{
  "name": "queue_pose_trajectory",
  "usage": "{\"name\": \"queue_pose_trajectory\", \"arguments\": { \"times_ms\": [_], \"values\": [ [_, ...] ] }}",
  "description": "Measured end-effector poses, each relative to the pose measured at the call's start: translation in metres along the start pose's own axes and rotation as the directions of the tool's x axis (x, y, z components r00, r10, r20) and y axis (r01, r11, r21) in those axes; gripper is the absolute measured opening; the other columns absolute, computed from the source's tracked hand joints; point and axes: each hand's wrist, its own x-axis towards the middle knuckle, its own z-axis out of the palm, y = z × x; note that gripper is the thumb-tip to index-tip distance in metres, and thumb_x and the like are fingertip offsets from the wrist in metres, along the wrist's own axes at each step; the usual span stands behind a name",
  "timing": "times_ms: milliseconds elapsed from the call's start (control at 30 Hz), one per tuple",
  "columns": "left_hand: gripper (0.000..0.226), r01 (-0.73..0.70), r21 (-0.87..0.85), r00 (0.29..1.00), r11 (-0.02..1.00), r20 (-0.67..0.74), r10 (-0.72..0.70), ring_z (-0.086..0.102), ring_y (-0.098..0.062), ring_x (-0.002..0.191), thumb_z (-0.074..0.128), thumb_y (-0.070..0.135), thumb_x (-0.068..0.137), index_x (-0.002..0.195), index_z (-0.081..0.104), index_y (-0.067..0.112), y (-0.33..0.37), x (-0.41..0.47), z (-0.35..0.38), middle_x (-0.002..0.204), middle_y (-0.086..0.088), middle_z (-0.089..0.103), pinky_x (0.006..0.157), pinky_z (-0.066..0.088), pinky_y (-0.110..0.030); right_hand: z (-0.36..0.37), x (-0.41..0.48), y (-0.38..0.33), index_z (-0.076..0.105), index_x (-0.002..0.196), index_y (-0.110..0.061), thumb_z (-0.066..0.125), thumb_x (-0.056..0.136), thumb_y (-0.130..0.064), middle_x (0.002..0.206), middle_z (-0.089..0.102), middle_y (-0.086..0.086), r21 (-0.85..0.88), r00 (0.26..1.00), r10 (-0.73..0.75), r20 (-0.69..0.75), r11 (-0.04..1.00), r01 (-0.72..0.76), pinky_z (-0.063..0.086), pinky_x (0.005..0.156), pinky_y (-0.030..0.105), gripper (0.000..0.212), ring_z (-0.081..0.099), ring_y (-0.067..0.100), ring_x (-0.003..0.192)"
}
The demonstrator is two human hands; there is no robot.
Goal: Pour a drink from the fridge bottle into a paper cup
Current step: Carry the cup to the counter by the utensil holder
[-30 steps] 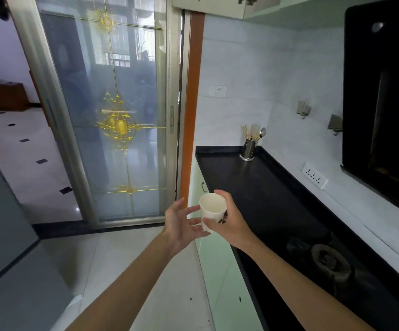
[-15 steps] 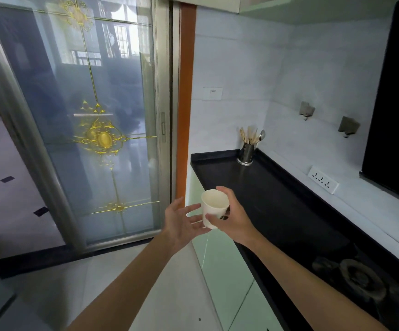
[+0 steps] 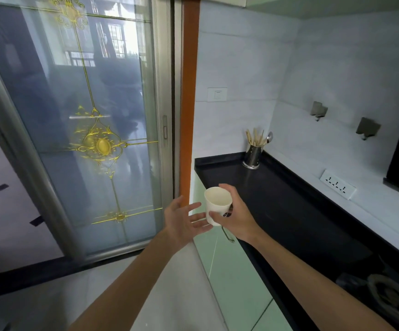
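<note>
A white paper cup (image 3: 215, 203) is upright in my right hand (image 3: 238, 218), which grips it around the side, above the front left edge of the black counter (image 3: 289, 211). The cup looks empty inside. My left hand (image 3: 181, 220) hovers just left of the cup with fingers spread, fingertips close to the cup's base, holding nothing. No bottle or fridge is in view.
A metal holder with chopsticks and a spoon (image 3: 253, 151) stands at the counter's far end. A gas burner (image 3: 389, 292) sits at the near right. A glass sliding door with gold ornament (image 3: 98, 139) fills the left. Pale green cabinets (image 3: 229, 271) run below the counter.
The view has swung right and closer to the counter; the grey surface at the lower left has left the frame. Both hands keep the same pose around the cup.
</note>
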Motion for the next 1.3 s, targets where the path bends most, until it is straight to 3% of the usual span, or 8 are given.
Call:
{"name": "queue_pose_trajectory", "arguments": {
  "times_ms": [200,467,700,867,933,1033,1133,1300],
  "values": [
    [0.069,-0.01,0.004,1.0,1.0,-0.006,0.01,0.055,-0.047,0.121,0.037,0.056,0.097,0.142,0.045,0.005,0.022,0.043,-0.003,0.14,-0.026,0.052,0.095,0.046,-0.058,0.004,0.044,0.018,0.035,0.137,-0.031,0.082,0.078,-0.011,0.116,0.047,-0.022,0.019,1.0,0.007,0.009,1.0,-0.007,0.054,0.089,0.02,0.079,0.051,0.003,0.111],
    [0.063,0.004,0.067,0.999,0.998,-0.038,-0.001,0.053,-0.046,0.122,0.035,0.056,0.098,0.135,0.046,0.006,0.048,0.114,0.011,0.139,-0.024,0.052,0.1,0.043,-0.058,-0.007,0.115,0.059,0.03,0.134,-0.032,0.079,0.082,-0.013,0.114,0.046,-0.019,-0.025,0.995,0.0,0.097,1.0,0.003,0.05,0.082,0.01,0.074,0.049,-0.013,0.107],
    [0.064,0.017,0.148,1.0,0.989,-0.023,-0.014,0.053,-0.048,0.125,0.039,0.053,0.095,0.132,0.049,0.002,0.069,0.197,0.026,0.135,-0.029,0.055,0.1,0.044,-0.058,-0.03,0.177,0.109,0.03,0.14,-0.031,0.077,0.083,-0.019,0.117,0.052,-0.008,-0.034,0.997,-0.006,0.071,0.999,0.009,0.053,0.09,0.025,0.075,0.054,0.009,0.11],
    [0.082,0.072,0.148,0.997,0.986,-0.016,-0.07,0.059,-0.048,0.117,0.055,0.054,0.08,0.142,0.046,0.002,0.07,0.255,0.051,0.135,-0.032,0.055,0.088,0.054,-0.055,-0.06,0.209,0.141,0.029,0.142,-0.029,0.077,0.083,-0.02,0.117,0.051,-0.009,-0.024,0.999,0.037,0.014,0.999,-0.036,0.052,0.089,0.022,0.077,0.055,0.008,0.109],
    [0.074,0.1,0.154,0.995,0.983,-0.017,-0.099,0.062,-0.046,0.107,0.05,0.052,0.087,0.14,0.047,0.0,0.066,0.274,0.064,0.128,-0.032,0.058,0.084,0.053,-0.054,-0.073,0.216,0.152,0.029,0.144,-0.026,0.077,0.083,-0.019,0.12,0.052,-0.006,-0.025,0.998,0.06,-0.013,0.998,-0.061,0.051,0.09,0.02,0.078,0.055,0.009,0.11],
    [0.061,0.146,0.162,0.989,0.976,-0.031,-0.143,0.059,-0.048,0.111,0.043,0.048,0.097,0.134,0.049,0.0,0.055,0.292,0.087,0.122,-0.032,0.059,0.093,0.047,-0.057,-0.093,0.219,0.171,0.029,0.145,-0.024,0.077,0.083,-0.017,0.124,0.053,-0.004,-0.028,0.994,0.098,-0.049,0.995,-0.1,0.049,0.09,0.017,0.079,0.055,0.008,0.113],
    [0.061,0.191,0.151,0.982,0.97,-0.022,-0.19,0.05,-0.05,0.126,0.043,0.046,0.098,0.137,0.046,-0.001,0.04,0.308,0.105,0.135,-0.034,0.051,0.105,0.039,-0.059,-0.113,0.217,0.187,0.028,0.144,-0.028,0.077,0.082,-0.018,0.125,0.053,-0.006,-0.027,0.985,0.148,-0.084,0.988,-0.151,0.048,0.091,0.017,0.08,0.055,0.005,0.114],
    [0.068,0.268,0.125,0.962,0.955,0.009,-0.271,0.042,-0.053,0.133,0.044,0.046,0.096,0.142,0.043,-0.005,0.015,0.336,0.117,0.142,-0.037,0.044,0.113,0.031,-0.063,-0.143,0.205,0.207,0.027,0.146,-0.029,0.078,0.081,-0.021,0.127,0.053,-0.007,-0.027,0.96,0.219,-0.175,0.973,-0.227,0.048,0.096,0.02,0.082,0.054,0.005,0.116]
  ]
}}
